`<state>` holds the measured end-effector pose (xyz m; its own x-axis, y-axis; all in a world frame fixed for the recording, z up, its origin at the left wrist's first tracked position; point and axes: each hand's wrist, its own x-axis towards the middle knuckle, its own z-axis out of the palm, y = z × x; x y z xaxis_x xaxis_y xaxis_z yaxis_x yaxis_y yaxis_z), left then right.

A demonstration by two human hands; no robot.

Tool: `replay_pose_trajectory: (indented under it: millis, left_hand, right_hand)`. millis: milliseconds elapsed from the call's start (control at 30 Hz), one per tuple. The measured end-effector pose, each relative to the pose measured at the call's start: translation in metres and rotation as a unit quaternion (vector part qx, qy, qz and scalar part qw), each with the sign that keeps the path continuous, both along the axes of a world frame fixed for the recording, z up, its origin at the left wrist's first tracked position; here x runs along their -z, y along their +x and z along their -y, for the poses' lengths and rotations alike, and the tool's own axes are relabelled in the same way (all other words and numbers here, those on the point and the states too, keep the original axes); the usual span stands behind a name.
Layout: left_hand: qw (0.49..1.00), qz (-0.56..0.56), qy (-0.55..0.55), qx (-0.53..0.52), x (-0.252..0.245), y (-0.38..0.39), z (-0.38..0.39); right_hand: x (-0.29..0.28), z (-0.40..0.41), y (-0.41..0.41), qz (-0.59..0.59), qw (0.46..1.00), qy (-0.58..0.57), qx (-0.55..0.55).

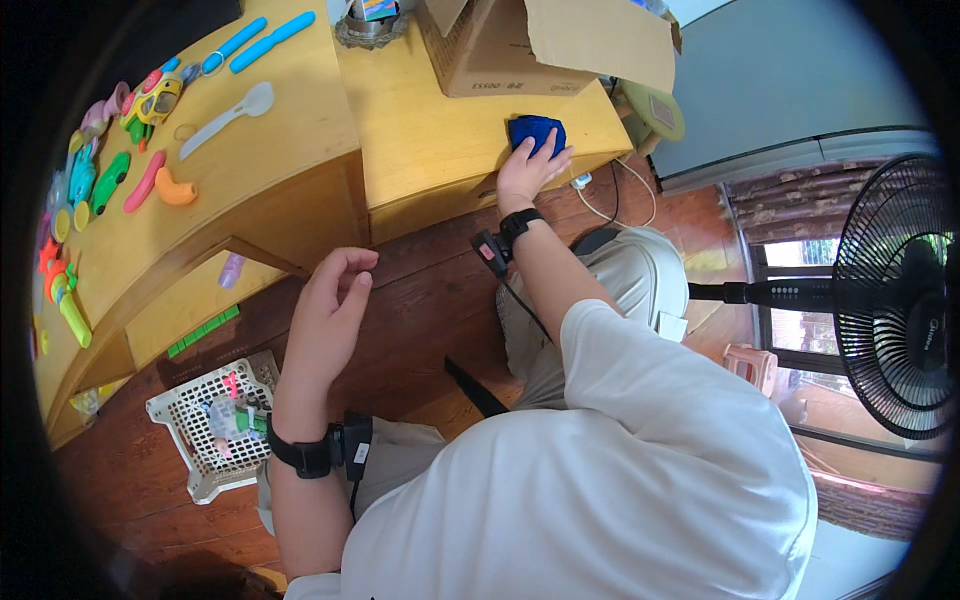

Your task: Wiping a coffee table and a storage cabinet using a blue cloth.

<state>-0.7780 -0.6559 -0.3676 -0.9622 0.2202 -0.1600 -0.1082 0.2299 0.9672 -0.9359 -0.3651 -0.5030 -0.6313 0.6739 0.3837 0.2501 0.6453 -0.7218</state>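
Note:
My right hand [531, 166] is on a folded dark blue cloth [537, 133] near the right end of a yellow wooden desk's lower section [435, 142]. Its fingers spread over the cloth and press it to the top. My left hand [330, 311] hangs in the air before the desk's front edge, fingers loosely curled with a gap to the thumb, and nothing visible in it. Both wrists wear black straps with small cabled devices. A white plastic spoon [232, 116] lies on the raised desk section [300, 120] to the left.
A cardboard box [517, 56] stands behind the cloth. Toys, including a green toy car [110, 182] and a yellow toy [154, 101], crowd the left side near blue sticks [271, 42]. A white plastic basket [176, 435] sits on the floor; a black fan [900, 300] stands right.

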Motion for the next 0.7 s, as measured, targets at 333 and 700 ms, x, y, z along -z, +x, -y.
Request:
replay_pose_trajectory:
  millis: [333, 700]
  left_hand:
    - [0.999, 0.021, -0.037, 0.031, 0.004, 0.009, -0.011]
    - [0.999, 0.032, -0.02, -0.004, -0.009, 0.025, -0.016]
  right_hand:
    - [-0.002, 0.081, 0.013, -0.069, 0.962, -0.261, 0.04]
    - [-0.027, 0.002, -0.011, -0.175, 0.911, -0.342, 0.146]
